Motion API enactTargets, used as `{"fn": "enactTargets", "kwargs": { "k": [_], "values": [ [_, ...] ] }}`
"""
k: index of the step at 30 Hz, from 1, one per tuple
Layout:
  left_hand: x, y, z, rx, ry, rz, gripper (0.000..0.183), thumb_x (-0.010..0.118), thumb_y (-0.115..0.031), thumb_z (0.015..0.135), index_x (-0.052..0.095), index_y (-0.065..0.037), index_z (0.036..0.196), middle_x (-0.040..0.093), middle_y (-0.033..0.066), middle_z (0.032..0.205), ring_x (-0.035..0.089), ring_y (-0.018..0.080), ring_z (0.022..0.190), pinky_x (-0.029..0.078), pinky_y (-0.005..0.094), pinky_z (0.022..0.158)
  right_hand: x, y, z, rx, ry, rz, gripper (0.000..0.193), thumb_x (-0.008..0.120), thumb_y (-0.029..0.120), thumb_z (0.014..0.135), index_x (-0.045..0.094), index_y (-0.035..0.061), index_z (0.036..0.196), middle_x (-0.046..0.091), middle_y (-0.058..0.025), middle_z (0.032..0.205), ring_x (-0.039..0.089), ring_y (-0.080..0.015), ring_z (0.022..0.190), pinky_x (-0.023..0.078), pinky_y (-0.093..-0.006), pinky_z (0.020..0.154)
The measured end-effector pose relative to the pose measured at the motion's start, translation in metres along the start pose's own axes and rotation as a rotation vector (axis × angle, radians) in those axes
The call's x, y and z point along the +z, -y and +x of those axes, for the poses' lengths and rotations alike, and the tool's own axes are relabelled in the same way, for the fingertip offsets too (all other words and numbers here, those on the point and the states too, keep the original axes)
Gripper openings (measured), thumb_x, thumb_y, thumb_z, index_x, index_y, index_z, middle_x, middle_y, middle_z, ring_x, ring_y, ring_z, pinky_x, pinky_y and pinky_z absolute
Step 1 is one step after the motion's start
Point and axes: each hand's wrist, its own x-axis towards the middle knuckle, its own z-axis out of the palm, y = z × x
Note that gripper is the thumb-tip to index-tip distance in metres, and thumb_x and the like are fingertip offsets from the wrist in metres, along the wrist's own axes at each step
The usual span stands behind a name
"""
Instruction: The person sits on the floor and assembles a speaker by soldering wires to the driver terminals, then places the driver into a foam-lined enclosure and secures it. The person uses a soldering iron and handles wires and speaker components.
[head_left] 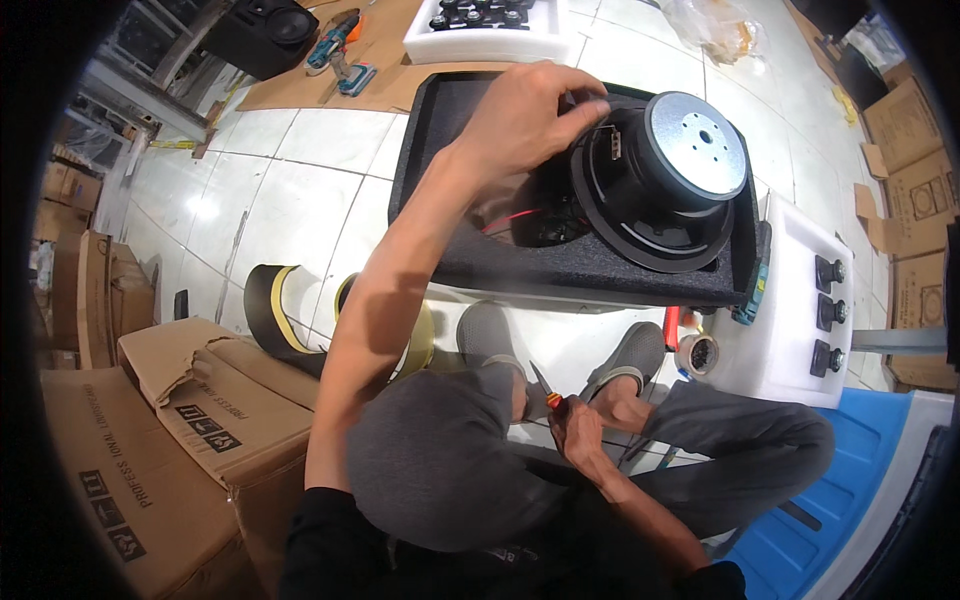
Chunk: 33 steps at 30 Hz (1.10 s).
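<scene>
A black loudspeaker driver (648,190) with a round silver magnet on top lies magnet-up, tilted, on the right part of a black speaker cabinet (590,283). At the driver's far left rim, my left hand (540,115) is closed, thumb and fingers gripping the edge; the fingertips are partly hidden. Red wire (515,217) shows in the cabinet opening below my left wrist. Low between my knees, my right hand (578,435) is wrapped round the red-and-yellow handle of a screwdriver (548,390), its slim metal shaft pointing up and away.
Cardboard boxes (180,450) stand at the left. A white foam tray (790,350) with small black parts is on the right, beside a blue plastic surface (830,480). Tape rolls (697,354) and a cordless drill (340,55) lie around the cabinet.
</scene>
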Motion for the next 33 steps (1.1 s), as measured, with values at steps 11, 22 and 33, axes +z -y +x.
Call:
{"fn": "enactTargets", "kwargs": {
  "k": [11, 22, 33],
  "values": [
    [-0.018, -0.003, -0.02, -0.326, 0.906, 0.462, 0.023, 0.07, -0.014, 0.083, 0.074, 0.007, 0.093, 0.071, 0.0276, 0.088, 0.072, 0.0417, 0.088, 0.058, 0.0443, 0.081, 0.008, 0.001, 0.011, 0.061, -0.006, -0.078, 0.032, 0.075, 0.024, 0.085, 0.064, -0.0041, 0.093, 0.07, -0.025, 0.084, 0.07, -0.043, 0.082, 0.055, -0.0492, 0.075],
    [0.018, 0.009, -0.033, -0.38, 1.176, 0.593, 0.029, 0.069, -0.016, 0.085, 0.069, 0.011, 0.097, 0.071, 0.0293, 0.095, 0.071, 0.0423, 0.097, 0.057, 0.0471, 0.082, 0.001, 0.007, 0.009, 0.086, -0.061, -0.022, 0.032, 0.077, 0.023, 0.082, 0.066, -0.0034, 0.096, 0.069, -0.0236, 0.084, 0.069, -0.0417, 0.082, 0.054, -0.0499, 0.075],
    [-0.02, -0.018, -0.033, -0.494, 0.654, 0.208, 0.02, 0.062, -0.007, 0.087, 0.072, 0.005, 0.101, 0.072, 0.0176, 0.08, 0.071, 0.0264, 0.077, 0.055, 0.0383, 0.075, 0.018, -0.032, 0.017, -0.331, -0.365, -0.045, 0.037, 0.075, 0.016, 0.077, 0.065, -0.0083, 0.103, 0.061, -0.0268, 0.098, 0.057, -0.0422, 0.093, 0.048, -0.0506, 0.083]
  ]
}}
